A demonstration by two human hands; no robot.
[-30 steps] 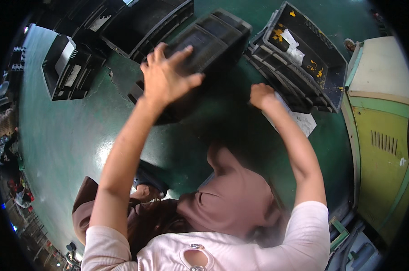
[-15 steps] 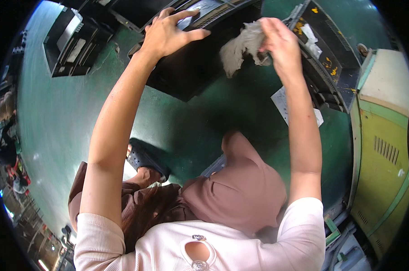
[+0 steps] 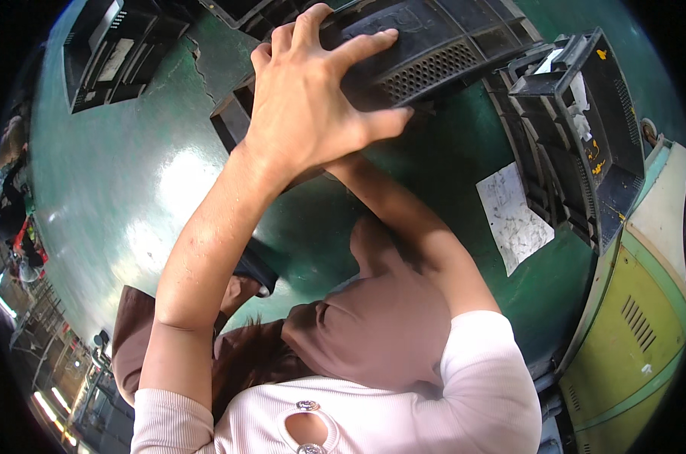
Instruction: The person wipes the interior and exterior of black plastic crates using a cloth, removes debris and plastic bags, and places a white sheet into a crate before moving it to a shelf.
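Black plastic is most of what I've got up top here: a vented casing (image 3: 426,45), looks like a monitor shell with a perforated grille, sitting at the top middle of my view above the green floor (image 3: 116,174). My left hand (image 3: 313,98) is spread wide and pressed flat on its near edge, fingers splayed over the top, thumb hooked along the side by the grille. The right forearm runs up underneath the left wrist and the hand itself is hidden behind it, so I can't tell if it's open or gripping anything. Off to the right a stack of black crates (image 3: 585,129) stands on the floor, with a white sheet of paper (image 3: 513,216) lying just beside them.
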